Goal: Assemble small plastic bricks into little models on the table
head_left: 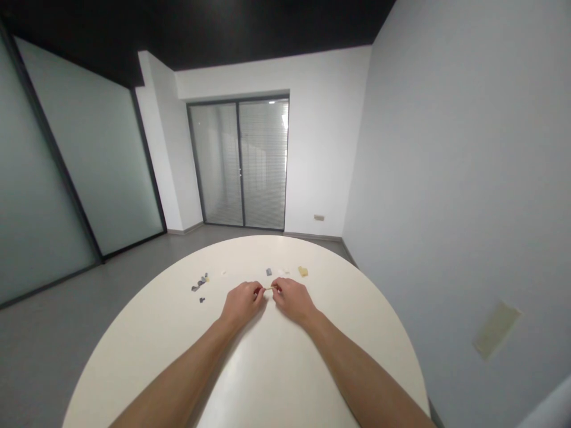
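Observation:
Both hands meet over the middle of a round white table (276, 368). Between them runs a thin, tan, stick-like piece (268, 289), too small to name more exactly. My left hand (243, 303) pinches its left end, fingers closed. At the other end, my right hand (292, 297) grips it with thumb and fingers pressed together. Just beyond the hands lie a small grey-blue piece (268, 271), some whitish bits (285, 271) and a yellow piece (303, 271). The fingers hide part of the held piece.
Several small dark pieces (200, 282) lie in a cluster left of my hands, with another dark piece (202, 300) nearer me. A tiny white bit (223, 272) sits farther back. Beyond the table stand a glass door (263, 166) and, at right, a plain wall (446, 148).

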Demonstrator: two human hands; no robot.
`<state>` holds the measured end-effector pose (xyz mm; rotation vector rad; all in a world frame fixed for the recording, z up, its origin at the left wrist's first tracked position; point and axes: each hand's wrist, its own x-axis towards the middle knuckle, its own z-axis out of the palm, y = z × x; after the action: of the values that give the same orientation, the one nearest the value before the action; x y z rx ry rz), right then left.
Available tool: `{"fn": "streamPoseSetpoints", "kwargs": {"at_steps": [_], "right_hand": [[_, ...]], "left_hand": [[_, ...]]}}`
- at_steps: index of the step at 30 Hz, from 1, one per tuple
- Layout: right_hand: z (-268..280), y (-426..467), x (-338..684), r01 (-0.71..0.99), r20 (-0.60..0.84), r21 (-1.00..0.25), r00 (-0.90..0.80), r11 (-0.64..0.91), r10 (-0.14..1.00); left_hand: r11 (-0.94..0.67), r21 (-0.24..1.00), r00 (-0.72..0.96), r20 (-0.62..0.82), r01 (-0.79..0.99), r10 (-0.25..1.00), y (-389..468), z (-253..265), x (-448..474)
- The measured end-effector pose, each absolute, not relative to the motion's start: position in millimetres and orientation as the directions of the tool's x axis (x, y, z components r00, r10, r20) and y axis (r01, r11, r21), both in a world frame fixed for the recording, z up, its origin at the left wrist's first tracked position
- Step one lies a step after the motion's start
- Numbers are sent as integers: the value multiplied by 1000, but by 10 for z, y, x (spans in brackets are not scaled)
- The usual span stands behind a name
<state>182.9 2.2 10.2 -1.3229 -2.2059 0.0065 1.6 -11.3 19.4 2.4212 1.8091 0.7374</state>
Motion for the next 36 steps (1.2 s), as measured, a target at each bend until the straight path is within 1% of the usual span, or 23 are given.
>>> {"fn": "streamPoseSetpoints", "kwargs": {"at_steps": [13, 20, 27, 36], "right_hand": [[102, 19, 1832, 809, 467, -279, -356, 517, 809], [127, 0, 1831, 794, 453, -285, -382, 537, 805], [143, -9, 1838, 773, 453, -281, -416, 569, 789], [137, -8, 1845, 750, 463, -279, -441, 599, 769]], "left_hand": [[-290, 308, 189, 318, 906, 929, -167, 265, 51], [-312, 302, 209, 327, 901, 922, -158, 250, 40], [-261, 307, 167, 300, 915, 939, -166, 268, 59], [-271, 311, 160, 340, 911, 927, -136, 223, 44]]}}
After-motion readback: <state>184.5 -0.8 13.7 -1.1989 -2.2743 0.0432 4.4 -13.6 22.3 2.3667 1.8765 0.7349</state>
